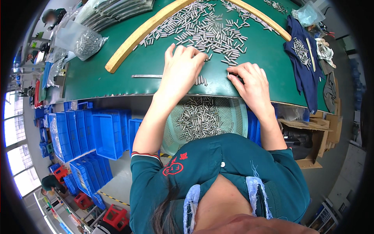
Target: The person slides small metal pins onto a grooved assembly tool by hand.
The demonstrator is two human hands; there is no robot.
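A spread of short metal pins (212, 33) lies on the green tabletop (93, 78) beyond my hands. My left hand (181, 68) is closed at the near side of the spread, its fingertips curled down by a few loose pins; what they hold is hidden. To its right, my right hand (251, 80) pinches a small metal pin between thumb and forefinger, just above the table. A short row of pins (201, 81) stands out beside my left wrist near the table's front edge. A thin steel ruler (146, 76) runs partly behind the left wrist.
Two wooden bars (132, 43) (265, 19) flank the pins. Below the table edge, a pale green basket (169, 126) holds many more pins. A bag of pins (87, 45) lies left; dark blue cloth (298, 58) bearing pins lies right. Blue bins (107, 134) stand lower left.
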